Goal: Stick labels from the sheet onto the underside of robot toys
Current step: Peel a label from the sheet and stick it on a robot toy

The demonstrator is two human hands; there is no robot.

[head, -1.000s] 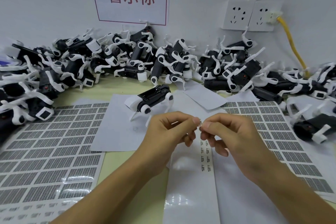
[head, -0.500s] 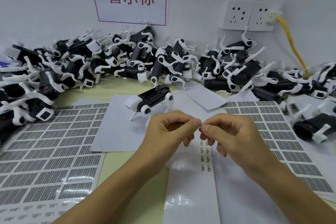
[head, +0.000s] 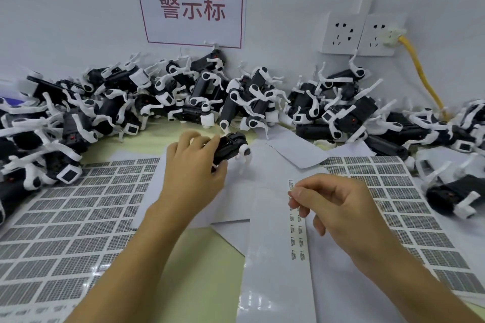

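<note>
A small black-and-white robot dog toy (head: pixel 232 148) stands on white paper in the middle of the table. My left hand (head: pixel 193 165) grips its near end, fingers curled round the body. My right hand (head: pixel 338 204) hovers to the right and pinches a small narrow label (head: pixel 290 185) between thumb and forefinger. Below it lies a glossy white backing strip (head: pixel 275 257) with a column of small printed labels (head: pixel 298 238) still on it.
Many more robot toys (head: pixel 183 97) are heaped along the back wall and at both sides. Large sheets of grey labels lie at left (head: pixel 65 225) and right (head: pixel 409 207). Loose white papers (head: pixel 291 148) overlap in the middle. A yellow cable (head: pixel 422 81) hangs from wall sockets.
My hands have parted. The left hand reached forward and took hold of the standing robot toy. The right hand stayed near the strip, keeping the peeled label.
</note>
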